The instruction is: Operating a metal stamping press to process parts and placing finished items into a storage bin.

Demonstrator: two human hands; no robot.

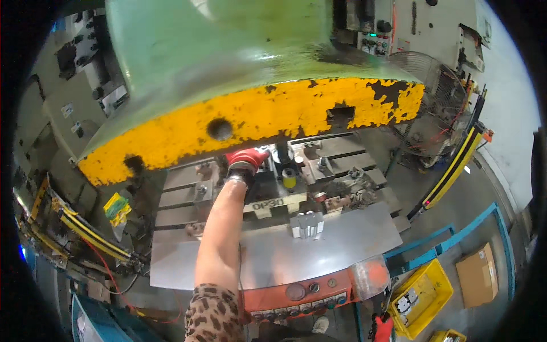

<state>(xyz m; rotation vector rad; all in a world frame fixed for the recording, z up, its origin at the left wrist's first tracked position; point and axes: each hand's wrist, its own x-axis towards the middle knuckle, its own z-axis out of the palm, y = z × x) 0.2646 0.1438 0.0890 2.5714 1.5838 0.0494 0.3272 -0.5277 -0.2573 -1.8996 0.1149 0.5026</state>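
My left hand (248,159), in a red glove, reaches in under the yellow front edge of the press ram (250,117). It is at the left side of the die (276,202), and its fingers are mostly hidden, so their grip does not show. A yellow-sided cylinder (289,179) stands on the die, just right of the hand. Grey metal parts (307,225) sit together on the flat metal plate (353,239) in front of the die. Low at the right, my right hand (383,329), also red-gloved, hangs beside a yellow bin (436,305); its fingers are unclear.
An orange control panel (296,293) with a row of buttons lies before the plate. Yellow-and-black guard posts (453,168) flank the press. A caged fan (427,102) stands behind at the right. A blue rail (444,245) and a cardboard box (477,276) are at the lower right.
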